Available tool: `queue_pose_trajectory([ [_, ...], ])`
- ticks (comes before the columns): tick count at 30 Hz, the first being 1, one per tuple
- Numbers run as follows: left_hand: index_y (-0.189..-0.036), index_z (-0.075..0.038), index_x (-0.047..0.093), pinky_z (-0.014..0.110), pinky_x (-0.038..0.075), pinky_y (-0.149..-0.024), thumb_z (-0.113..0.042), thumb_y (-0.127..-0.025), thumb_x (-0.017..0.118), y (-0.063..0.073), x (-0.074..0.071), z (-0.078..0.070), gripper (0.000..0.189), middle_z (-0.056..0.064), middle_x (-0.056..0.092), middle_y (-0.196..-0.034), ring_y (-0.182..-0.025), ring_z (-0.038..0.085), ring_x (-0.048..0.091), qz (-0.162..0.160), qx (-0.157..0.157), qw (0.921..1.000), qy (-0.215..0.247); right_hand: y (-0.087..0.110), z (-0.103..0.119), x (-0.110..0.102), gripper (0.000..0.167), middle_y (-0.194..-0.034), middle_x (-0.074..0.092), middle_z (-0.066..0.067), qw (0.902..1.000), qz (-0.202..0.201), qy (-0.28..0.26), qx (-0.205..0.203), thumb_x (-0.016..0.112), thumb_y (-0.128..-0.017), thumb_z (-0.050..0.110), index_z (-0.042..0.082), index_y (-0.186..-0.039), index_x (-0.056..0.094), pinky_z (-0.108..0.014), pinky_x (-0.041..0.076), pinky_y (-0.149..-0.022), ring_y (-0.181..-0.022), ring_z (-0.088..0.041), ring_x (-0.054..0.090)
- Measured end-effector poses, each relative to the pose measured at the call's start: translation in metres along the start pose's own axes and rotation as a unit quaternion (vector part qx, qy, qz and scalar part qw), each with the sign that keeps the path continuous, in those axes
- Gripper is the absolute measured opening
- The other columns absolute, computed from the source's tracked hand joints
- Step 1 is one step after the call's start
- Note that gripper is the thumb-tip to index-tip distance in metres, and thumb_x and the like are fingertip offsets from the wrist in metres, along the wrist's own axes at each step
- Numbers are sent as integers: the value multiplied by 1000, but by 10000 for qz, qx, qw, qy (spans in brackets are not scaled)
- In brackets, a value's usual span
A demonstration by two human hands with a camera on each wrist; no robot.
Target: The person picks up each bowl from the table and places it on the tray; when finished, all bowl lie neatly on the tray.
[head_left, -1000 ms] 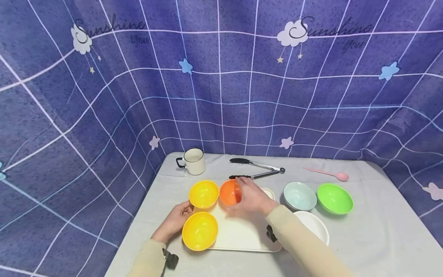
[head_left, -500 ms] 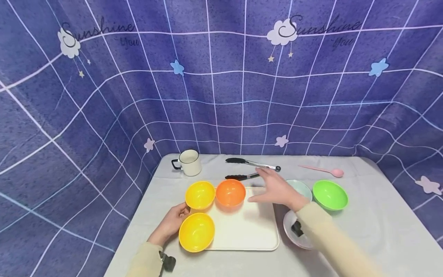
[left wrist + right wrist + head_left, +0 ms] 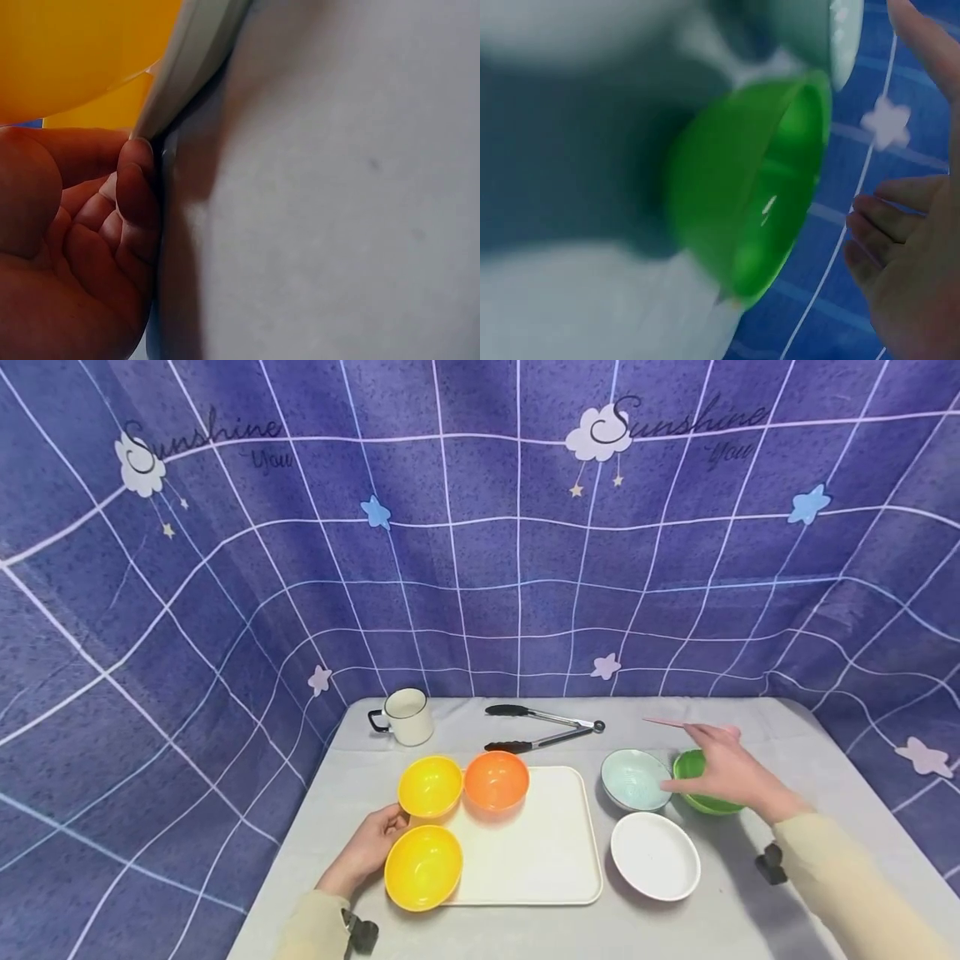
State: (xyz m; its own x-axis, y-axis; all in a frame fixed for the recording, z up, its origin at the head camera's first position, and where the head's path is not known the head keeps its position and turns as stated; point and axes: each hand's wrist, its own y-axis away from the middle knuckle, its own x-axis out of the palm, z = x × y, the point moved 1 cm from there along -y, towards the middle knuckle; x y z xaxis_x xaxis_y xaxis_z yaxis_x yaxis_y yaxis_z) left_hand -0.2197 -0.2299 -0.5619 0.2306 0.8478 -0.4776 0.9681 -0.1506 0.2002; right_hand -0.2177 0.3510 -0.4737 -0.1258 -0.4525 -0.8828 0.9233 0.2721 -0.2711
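- You have one cream tray (image 3: 540, 852) lying on the surface (image 3: 525, 937).
- You can count six bowls: two yellow, one orange, one pale blue, one green, one white.
- One yellow bowl (image 3: 431, 786) sits at the tray's far left corner, the other yellow bowl (image 3: 423, 868) at its near left.
- The orange bowl (image 3: 497, 781) is at the tray's far edge.
- Right of the tray stand the pale blue bowl (image 3: 635, 779) and, nearer you, the white bowl (image 3: 656, 857); the green bowl (image 3: 739, 184) is farther right.
- Beyond the tray lie one mug (image 3: 408, 718), one pair of tongs (image 3: 555, 719) and, off to the right, one pink spoon (image 3: 663, 722), partly hidden.
- Your left hand (image 3: 367, 849) is at the tray's left side, fingers curled and pinching its rim.
- Your right hand (image 3: 731, 778) hovers over the green bowl, right of the tray, fingers spread and thumb apart.
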Motion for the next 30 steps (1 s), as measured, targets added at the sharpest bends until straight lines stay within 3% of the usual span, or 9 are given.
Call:
queue_pose_trajectory([
  [4,-116,-11,67,33,44,-70,-10,-101,66,2,-1,1,15,5,55,-82,-80,22,53,-48,-41,10000,59,18,-23,-3,118,-137,51,-43,9997,84,77,228,98,-62,52,-19,-140,47,-72,37,-101,-126,-61,46],
  [7,-118,-11,67,32,43,-69,-10,-102,66,3,-1,0,16,5,54,-82,-79,21,53,-60,-41,9999,102,29,-32,-2,121,-135,47,-48,9983,324,40,485,97,-62,52,-26,-137,43,-72,39,-100,-123,-66,46],
  [12,-114,-10,67,31,43,-69,-10,-102,66,4,-2,-2,12,5,55,-82,-79,22,53,-57,-3,10000,75,40,-40,3,122,-132,47,-50,9961,509,-9,714,97,-63,51,-27,-137,41,-72,40,-98,-121,-66,47],
  [19,-103,-5,65,32,44,-71,-10,-101,67,3,0,-3,6,5,55,-82,-80,22,54,37,55,10000,29,46,-40,9,121,-132,42,-53,9950,401,-79,913,98,-61,45,-26,-140,39,-75,38,-98,-119,-68,44],
  [30,-101,-4,64,33,44,-71,-8,-100,67,2,0,-2,5,5,55,-81,-80,22,53,29,58,10000,34,45,-44,11,115,-125,49,-51,9969,137,-66,770,97,-61,40,-26,-137,43,-71,43,-94,-114,-64,51],
])
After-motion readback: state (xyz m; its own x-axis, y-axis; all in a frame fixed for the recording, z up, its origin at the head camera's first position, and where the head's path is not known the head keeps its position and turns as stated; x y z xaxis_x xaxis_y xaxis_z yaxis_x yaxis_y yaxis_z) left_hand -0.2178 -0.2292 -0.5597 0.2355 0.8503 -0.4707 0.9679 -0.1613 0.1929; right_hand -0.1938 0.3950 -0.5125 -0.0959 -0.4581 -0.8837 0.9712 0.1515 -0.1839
